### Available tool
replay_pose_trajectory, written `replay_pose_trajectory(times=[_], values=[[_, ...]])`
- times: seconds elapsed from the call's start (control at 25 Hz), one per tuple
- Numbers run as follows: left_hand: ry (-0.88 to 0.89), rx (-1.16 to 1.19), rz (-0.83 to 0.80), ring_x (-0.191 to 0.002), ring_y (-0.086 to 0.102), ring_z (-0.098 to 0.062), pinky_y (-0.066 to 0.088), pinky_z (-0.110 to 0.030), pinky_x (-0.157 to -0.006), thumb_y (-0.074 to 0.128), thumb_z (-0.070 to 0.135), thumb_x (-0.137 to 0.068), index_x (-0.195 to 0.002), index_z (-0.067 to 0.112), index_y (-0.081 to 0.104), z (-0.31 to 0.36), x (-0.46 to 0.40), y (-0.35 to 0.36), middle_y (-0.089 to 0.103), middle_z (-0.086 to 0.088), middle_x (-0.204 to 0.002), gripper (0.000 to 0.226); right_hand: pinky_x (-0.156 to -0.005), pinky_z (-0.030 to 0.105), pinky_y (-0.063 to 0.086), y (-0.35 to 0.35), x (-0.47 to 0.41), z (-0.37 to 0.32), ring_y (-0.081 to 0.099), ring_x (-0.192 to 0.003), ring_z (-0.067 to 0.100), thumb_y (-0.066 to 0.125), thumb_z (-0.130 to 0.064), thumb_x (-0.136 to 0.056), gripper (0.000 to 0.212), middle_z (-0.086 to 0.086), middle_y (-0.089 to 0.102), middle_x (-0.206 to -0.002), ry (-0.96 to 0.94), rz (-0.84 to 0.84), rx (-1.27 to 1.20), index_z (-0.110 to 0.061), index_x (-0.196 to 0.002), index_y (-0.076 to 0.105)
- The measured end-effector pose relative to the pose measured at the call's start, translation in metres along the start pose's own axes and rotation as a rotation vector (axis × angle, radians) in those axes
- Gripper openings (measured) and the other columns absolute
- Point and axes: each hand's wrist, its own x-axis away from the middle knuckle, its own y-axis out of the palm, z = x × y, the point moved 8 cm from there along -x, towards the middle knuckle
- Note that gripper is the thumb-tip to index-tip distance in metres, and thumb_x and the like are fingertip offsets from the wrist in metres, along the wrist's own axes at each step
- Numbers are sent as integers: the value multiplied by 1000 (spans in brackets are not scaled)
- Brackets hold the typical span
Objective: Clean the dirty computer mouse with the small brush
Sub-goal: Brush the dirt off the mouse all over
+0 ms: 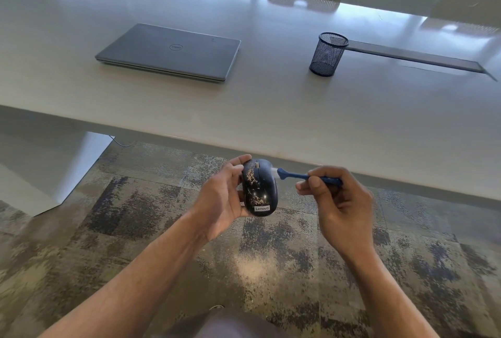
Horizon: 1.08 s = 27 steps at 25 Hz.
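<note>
Mottled grey-and-brown carpet (151, 202) fills the lower half of the view, and a long pale bench (271, 110) runs across above it, with perforated chair backs and a window behind.

At the left of the bench lies a closed grey laptop (169, 53). Below it, out in front of the bench edge and over the carpet, the left hand (219, 202) cradles the computer mouse (259, 188): its fingers (242, 160) curl round the far end and the thumb side presses on the left flank, so the shell sits in the palm with its top up. The mouse is dark and glossy, with pale flecks of dirt mostly on its left half and near the wheel. It looks light, rigid and rather slick, so the cupped hold along both flanks seems the safe one; the wheel and buttons are probably the parts to treat gently.

Just to its right the small brush (306, 175) points at the upper right edge of the mouse, its whitish bristle tip at or just beside the shell; contact cannot be told for sure. The right hand (341, 202) pinches the thin blue handle between thumb and fingertips, pen-fashion. The brush looks slight and a little springy, best held near mid-handle for short strokes.

Farther right on the bench stands a black mesh pen cup (328, 54), beside a grey cable-tray lid (414, 57).
</note>
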Motion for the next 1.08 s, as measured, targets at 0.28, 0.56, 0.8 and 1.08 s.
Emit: replay_pose_trajectory(times=[0.28, 0.56, 0.8, 1.08], values=[[-81, 2, 11, -107, 66, -32, 54, -61, -82, 38, 39, -103, -132, 17, 54, -8, -1, 1, 68, -10, -124, 39, -75, 31, 64, 20, -37, -7, 77, -74, 9, 62, -17, -102, 18, -3, 77, -79, 69, -210, 99, -33, -95, 61], [-85, -27, 19, -113, 60, -36, 50, -63, -90, 37, 38, -101, -123, 12, 63, -7, 3, -2, 65, -14, -125, 43, -71, 27, 63, 44, -46, -9, 76, -70, 11, 60, -13, -103, 16, -5, 76, -80, 131, -428, 144, -24, -92, 62], [-102, -25, 11, -110, 61, -34, 54, -60, -86, 39, 41, -99, -128, 15, 57, -8, 1, -4, 62, -14, -126, 42, -67, 22, 61, 52, -60, -9, 74, -64, 8, 60, -10, -103, 15, -1, 75, -74, 116, -348, 252, -18, -91, 62], [-88, 10, -41, -106, 64, -33, 55, -59, -83, 55, 48, -79, -120, 18, 62, -8, 0, -7, 67, -12, -116, 52, -60, 24, 61, 66, -71, -16, 75, -62, 13, 62, -9, -101, 14, 2, 74, -73, 141, -481, 199, -17, -90, 63]])
